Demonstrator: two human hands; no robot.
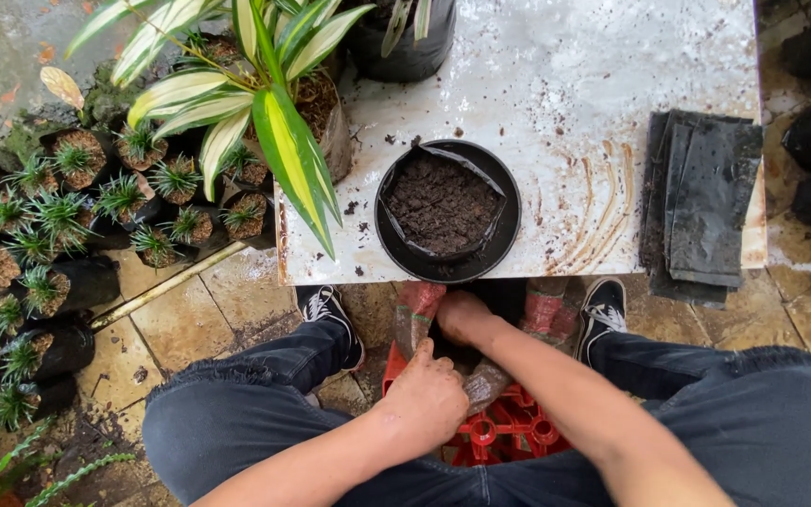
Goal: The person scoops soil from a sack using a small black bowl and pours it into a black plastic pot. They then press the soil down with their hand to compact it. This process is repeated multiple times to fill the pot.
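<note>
Landmark: black round pot [449, 211], standing on the near edge of a white, soil-flecked table [574, 75]. A black plastic bag [441, 202] filled with dark soil sits inside it, so the pot likely serves to keep the limp bag upright and open.

- Left hand [432, 399] – below the pot, under the table edge; fingers curled on the rim of a sack [481, 376] between the feet, apparently holding its mouth open. How tight the grasp is cannot be told.
- Right hand [462, 314] – just below the pot, dipped into the dark opening of the sack; fingers hidden, so whether they are spread or closed on anything cannot be told.
- Sack – reddish woven sides, resting on a red plastic crate [509, 432], directly below the pot.
- Stack of flat black bags [701, 211] – right of the pot, overhanging the table edge.
- Variegated green-and-cream plant [265, 103] – left of the pot; its long leaves droop toward the rim and crowd that side.
- Small spiky seedlings in black bags [133, 197] – on the tiled ground, far left of the pot.
- Black-and-white shoes [330, 314] – flanking the sack.
</note>
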